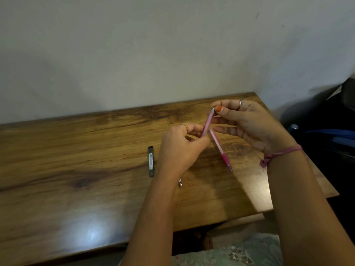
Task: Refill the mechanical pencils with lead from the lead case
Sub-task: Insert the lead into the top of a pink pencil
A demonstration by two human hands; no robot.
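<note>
Pink pencil [208, 121] pinched by both hands' fingers [194, 129]; lead case [151, 161] label seems unreadable.

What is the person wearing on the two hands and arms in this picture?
Both forearms are bare, with no sleeves in view. The left hand has a gold-coloured ring on one finger. The right hand has a silver-coloured ring and orange polish on the thumbnail. A pink thread bracelet with a frayed knot is tied around the right wrist.
</note>
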